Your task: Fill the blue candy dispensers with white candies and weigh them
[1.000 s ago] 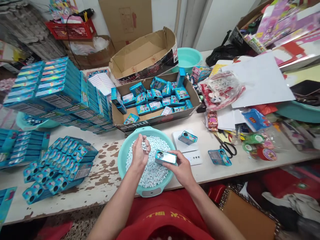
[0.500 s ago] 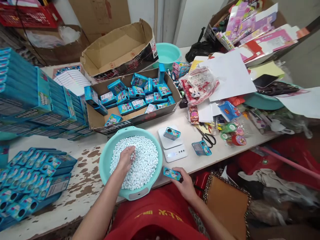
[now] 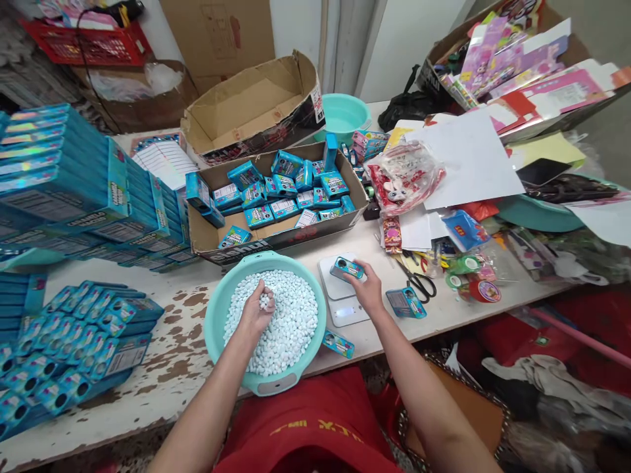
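Observation:
Over the turquoise basin (image 3: pixel 213 328) of small white candies (image 3: pixel 296 315), my left hand (image 3: pixel 257 309) is curled round several candies. My right hand (image 3: pixel 367 286) grips the right end of a small blue box (image 3: pixel 347 268) with a round dark opening, at the white scale (image 3: pixel 340 303). The scale's display is lit. A second blue box (image 3: pixel 338 343) lies by the basin's right rim, near the table edge. Another blue box (image 3: pixel 405 303) rests right of the scale, beside black scissors (image 3: pixel 419 282).
Behind the basin stands a carton (image 3: pixel 276 246) of blue boxes, with another carton (image 3: pixel 256 105) behind it. Stacks of blue boxes (image 3: pixel 93 341) fill the left. Paper (image 3: pixel 468 157), plastic bags and tape rolls crowd the right side of the table (image 3: pixel 187 341).
My right hand has let go of the box by the basin and moved up to take hold of the one on the scale. My left hand has turned, showing candies in it. The view has shifted slightly.

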### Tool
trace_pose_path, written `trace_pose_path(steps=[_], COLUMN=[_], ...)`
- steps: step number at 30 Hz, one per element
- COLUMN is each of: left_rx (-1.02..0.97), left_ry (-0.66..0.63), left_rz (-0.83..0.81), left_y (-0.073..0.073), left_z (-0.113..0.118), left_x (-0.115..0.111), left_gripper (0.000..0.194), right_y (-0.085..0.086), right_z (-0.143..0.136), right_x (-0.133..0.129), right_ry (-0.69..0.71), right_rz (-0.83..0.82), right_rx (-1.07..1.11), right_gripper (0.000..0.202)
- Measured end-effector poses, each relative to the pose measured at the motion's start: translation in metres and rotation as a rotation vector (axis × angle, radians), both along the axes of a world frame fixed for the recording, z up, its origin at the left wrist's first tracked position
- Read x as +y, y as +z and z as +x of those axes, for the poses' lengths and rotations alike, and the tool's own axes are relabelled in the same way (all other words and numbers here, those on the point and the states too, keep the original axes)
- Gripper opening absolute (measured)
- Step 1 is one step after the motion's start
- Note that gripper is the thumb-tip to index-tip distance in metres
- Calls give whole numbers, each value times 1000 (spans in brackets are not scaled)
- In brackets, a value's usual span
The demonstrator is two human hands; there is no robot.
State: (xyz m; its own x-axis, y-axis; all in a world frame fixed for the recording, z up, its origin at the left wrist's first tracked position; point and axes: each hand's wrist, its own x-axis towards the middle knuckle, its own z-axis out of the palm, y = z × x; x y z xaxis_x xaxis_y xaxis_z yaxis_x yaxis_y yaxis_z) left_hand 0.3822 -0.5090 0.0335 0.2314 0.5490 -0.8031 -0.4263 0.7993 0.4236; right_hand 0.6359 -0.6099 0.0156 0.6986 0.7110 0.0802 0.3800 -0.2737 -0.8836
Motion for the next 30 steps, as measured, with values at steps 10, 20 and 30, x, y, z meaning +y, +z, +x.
trace_pose_path(steps=[10,20,30], left_rx=[-79,184,204], left_ry=[163,299,246], left_rz=[470,734,671], left_y=[91,84,89], left_z=[22,29,32], left_x=[-11,-18,-9], left_gripper=[38,46,45], right_y=[81,72,71], right_z=[-87,-137,-135], right_x=[-4,9,15], right_ry=[411,521,472], right_rz=[175,107,104], right_rx=[-202,-166,-104], right_gripper=[27,28,26])
